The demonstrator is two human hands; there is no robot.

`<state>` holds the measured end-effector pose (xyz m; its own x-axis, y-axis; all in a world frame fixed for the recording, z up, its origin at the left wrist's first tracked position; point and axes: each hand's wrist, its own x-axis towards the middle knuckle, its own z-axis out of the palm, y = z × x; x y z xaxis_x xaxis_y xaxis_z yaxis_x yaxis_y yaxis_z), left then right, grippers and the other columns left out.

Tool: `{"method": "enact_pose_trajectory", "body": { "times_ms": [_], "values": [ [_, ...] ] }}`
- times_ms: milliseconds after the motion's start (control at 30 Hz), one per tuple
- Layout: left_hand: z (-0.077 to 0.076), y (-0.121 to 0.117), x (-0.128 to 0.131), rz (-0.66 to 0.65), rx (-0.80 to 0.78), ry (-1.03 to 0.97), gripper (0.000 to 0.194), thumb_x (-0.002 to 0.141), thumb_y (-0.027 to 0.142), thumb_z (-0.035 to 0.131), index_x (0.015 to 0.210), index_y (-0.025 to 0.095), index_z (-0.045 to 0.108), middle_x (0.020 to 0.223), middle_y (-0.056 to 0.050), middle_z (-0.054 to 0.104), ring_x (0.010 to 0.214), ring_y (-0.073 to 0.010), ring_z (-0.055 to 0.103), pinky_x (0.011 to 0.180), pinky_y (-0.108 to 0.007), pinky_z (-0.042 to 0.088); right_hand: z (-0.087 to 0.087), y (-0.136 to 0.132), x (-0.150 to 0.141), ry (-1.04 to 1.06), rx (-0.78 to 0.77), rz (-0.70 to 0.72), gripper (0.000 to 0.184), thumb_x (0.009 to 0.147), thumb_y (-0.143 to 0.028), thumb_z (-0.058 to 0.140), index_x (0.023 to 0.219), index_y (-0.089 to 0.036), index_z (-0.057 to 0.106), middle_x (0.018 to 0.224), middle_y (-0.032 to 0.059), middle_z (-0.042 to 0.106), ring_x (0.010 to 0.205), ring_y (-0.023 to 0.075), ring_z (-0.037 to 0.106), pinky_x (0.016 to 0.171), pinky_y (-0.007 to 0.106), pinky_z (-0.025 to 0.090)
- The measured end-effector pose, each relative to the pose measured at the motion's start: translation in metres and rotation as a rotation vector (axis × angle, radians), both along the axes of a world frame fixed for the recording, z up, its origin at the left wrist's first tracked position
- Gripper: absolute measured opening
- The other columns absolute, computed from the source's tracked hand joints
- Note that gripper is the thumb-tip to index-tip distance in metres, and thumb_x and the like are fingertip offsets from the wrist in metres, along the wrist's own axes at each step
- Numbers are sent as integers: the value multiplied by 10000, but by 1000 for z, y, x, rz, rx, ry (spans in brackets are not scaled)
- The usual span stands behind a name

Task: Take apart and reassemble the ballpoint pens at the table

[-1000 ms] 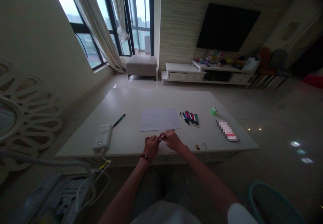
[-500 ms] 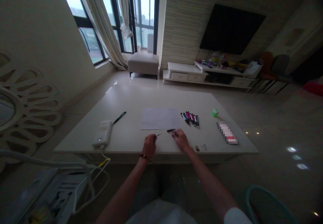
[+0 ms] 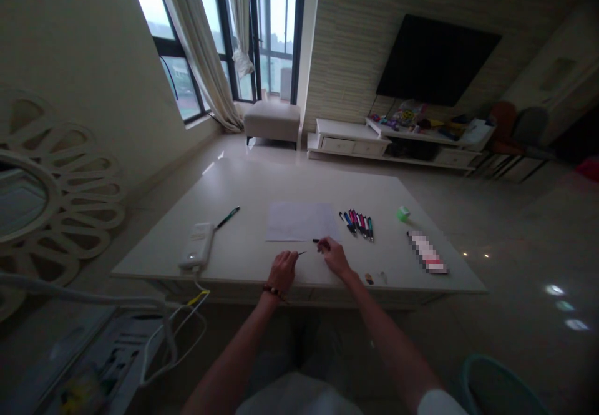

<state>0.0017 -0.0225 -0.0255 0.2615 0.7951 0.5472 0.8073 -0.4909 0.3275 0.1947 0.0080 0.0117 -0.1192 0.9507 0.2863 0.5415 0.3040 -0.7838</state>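
My right hand [image 3: 335, 257] pinches a short black pen piece [image 3: 318, 241] narrowly in its fingertips, and my left hand [image 3: 283, 271] holds a thin dark tip [image 3: 302, 253], probably pen-related, though it's too small to be sure. Both sit just below the sheet of paper [image 3: 302, 221] on the tabletop [image 3: 238, 246], where a firm, low pinch suits such slim pieces. The row of pens [image 3: 356, 224] lies beyond my right hand.

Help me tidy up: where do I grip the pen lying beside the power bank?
Pinch the pen around mid-barrel, coming down from above on the side away from the power bank. It lies flat and diagonal with its lower end close to the bank, so the middle looks freest.
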Motion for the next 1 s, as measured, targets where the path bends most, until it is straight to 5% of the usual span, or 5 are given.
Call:
{"method": "enact_pose_trajectory", "body": {
  "times_ms": [300,1000],
  "values": [
    [3,-2,1,-16,-54,53,194,885,170,334,957,203,512,819,-40,528,775,-170,464,732,-309,381,26,-27,-17,169,58,67,144,794,-288,555,811,-190,659,804,48,660,742,161,602,651,282,481],
    [6,-4,1,-21,-74,70,199,884,168,330,959,206,511,824,-38,531,773,-169,461,728,-311,375,30,-32,-23,170,116,58,130,805,-260,547,832,-198,658,832,50,646,774,165,592,669,287,489]
  ]
}}
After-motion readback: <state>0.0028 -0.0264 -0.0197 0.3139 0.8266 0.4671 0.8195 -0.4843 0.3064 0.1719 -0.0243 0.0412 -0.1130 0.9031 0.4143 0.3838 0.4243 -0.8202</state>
